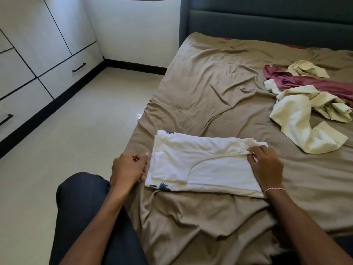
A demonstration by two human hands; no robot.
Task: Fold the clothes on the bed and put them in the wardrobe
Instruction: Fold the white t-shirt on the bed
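Bed [219, 96]: covered by a creased taupe sheet; most of the frame was filled by it, from the near edge up to the headboard.
Wardrobe [38, 44]: seen along the left wall; white doors and drawers were all closed, with black bar handles [79, 67] fitted on the drawers.
Floor [76, 140]: pale glossy tiles were noted between wardrobe and bed, edged by a black skirting.
Headboard [267, 23]: dark grey-blue, padded, set upright at the far end.
Trouser leg [82, 207]: dark denim, seen at lower left, just beside the bed's near corner.
White T-shirt [200, 165]: laid flat on the sheet near the bed's left edge, folded into a rough rectangle; the neckline curve was turned up, and a blue print [164, 186] was exposed at the near-left corner.
Pale yellow garment [298, 119]: left crumpled and unfolded on the right side of the bed, well apart from the T-shirt.
Maroon garment [305, 83]: found tangled with the yellow one, lying partly over it.
Right hand [267, 167]: rested on the T-shirt's right end; a fold of the fabric was pinched between thumb and fingers.
Left hand [128, 167]: fingers were curled against the T-shirt's left edge; whether cloth was gripped could not be told.
Bracelet [275, 189]: thin pink-and-white cord, worn on the right wrist.
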